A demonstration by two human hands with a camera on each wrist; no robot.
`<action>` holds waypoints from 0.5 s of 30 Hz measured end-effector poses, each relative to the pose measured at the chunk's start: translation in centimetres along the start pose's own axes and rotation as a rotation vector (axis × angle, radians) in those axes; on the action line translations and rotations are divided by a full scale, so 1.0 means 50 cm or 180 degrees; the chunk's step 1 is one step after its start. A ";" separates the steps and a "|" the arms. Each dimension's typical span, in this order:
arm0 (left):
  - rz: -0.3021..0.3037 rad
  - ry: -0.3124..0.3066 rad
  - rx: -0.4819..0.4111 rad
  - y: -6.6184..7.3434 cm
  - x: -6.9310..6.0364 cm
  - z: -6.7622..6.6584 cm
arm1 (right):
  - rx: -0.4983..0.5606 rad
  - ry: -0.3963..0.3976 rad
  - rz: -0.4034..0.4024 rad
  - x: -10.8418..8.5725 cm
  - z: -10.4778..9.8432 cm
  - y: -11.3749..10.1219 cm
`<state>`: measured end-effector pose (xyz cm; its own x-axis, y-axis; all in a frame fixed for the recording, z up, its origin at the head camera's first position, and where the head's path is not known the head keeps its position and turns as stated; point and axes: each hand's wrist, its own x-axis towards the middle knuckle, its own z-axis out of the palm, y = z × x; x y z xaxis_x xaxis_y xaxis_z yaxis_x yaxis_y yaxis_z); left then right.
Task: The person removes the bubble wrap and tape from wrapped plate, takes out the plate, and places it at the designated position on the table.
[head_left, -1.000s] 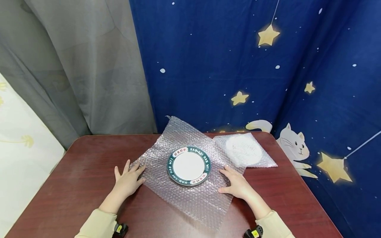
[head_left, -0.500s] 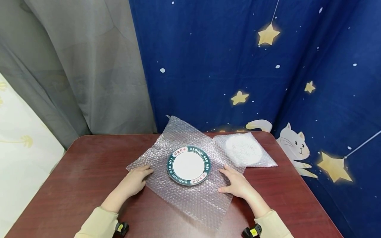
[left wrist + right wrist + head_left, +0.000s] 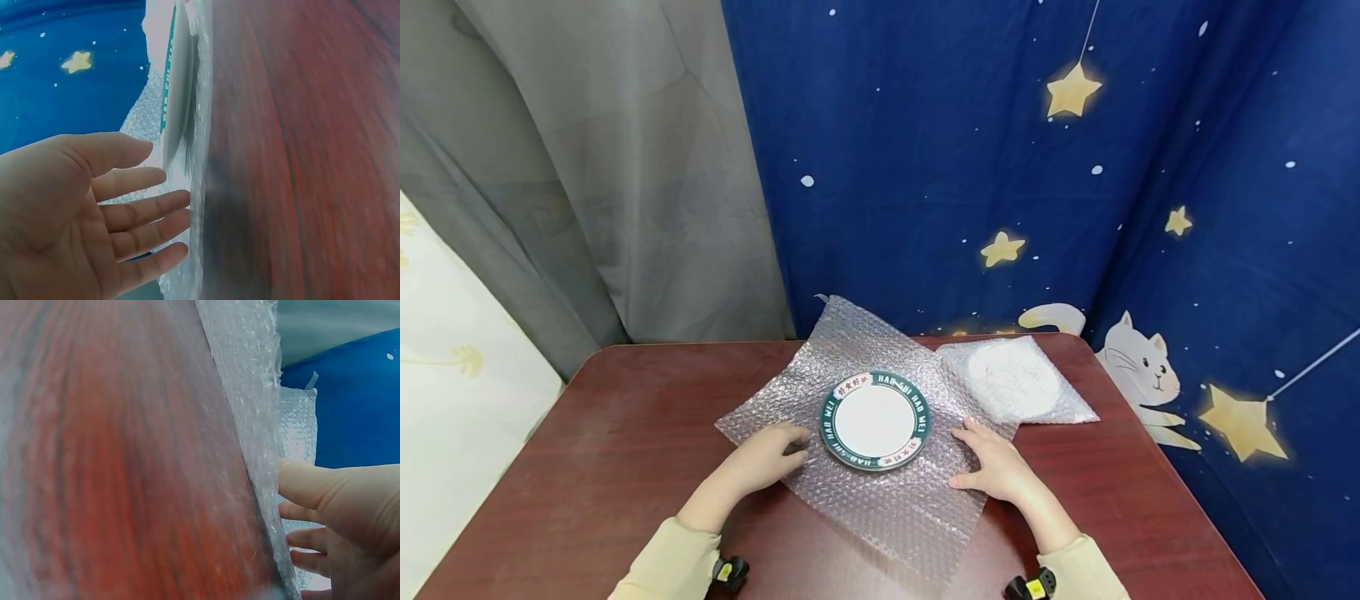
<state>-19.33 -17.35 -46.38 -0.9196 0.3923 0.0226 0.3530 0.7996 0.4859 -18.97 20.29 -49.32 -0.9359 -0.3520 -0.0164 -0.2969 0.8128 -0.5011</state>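
A white plate (image 3: 876, 421) with a green lettered rim lies face up on a spread sheet of bubble wrap (image 3: 895, 508). My left hand (image 3: 769, 455) is over the sheet's left part, its fingertips just short of the plate's left edge. In the left wrist view the left hand's fingers (image 3: 150, 234) are loosely extended beside the plate (image 3: 180, 87), holding nothing. My right hand (image 3: 996, 465) rests on the right part of the bubble wrap, thumb and fingers spread. The right wrist view has the right hand (image 3: 356, 519) against the wrap (image 3: 253, 394); some fingertips are hidden.
A second round white item wrapped in bubble wrap (image 3: 1015, 379) lies at the back right of the reddish-brown table (image 3: 625, 450), touching or overlapping the spread sheet's edge. Grey and blue curtains (image 3: 925, 167) hang behind the table's far edge.
My left hand has moved right from the sheet's left corner toward the plate, its spread fingers drawing closer together. The right hand and the plate stay in place.
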 end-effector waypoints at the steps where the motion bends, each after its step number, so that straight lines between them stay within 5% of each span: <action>1: -0.0056 0.0006 -0.0043 0.004 0.003 0.001 | -0.0002 0.0000 -0.0002 0.000 0.000 0.000; 15: -0.0827 0.0166 -0.1417 0.023 0.049 0.040 | 0.0041 0.0026 -0.0006 0.000 0.004 0.006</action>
<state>-20.82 -14.57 -47.53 -0.9785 0.1743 -0.1103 0.0146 0.5921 0.8058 -19.04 20.44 -49.62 -0.9368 -0.3497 -0.0083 -0.2963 0.8060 -0.5123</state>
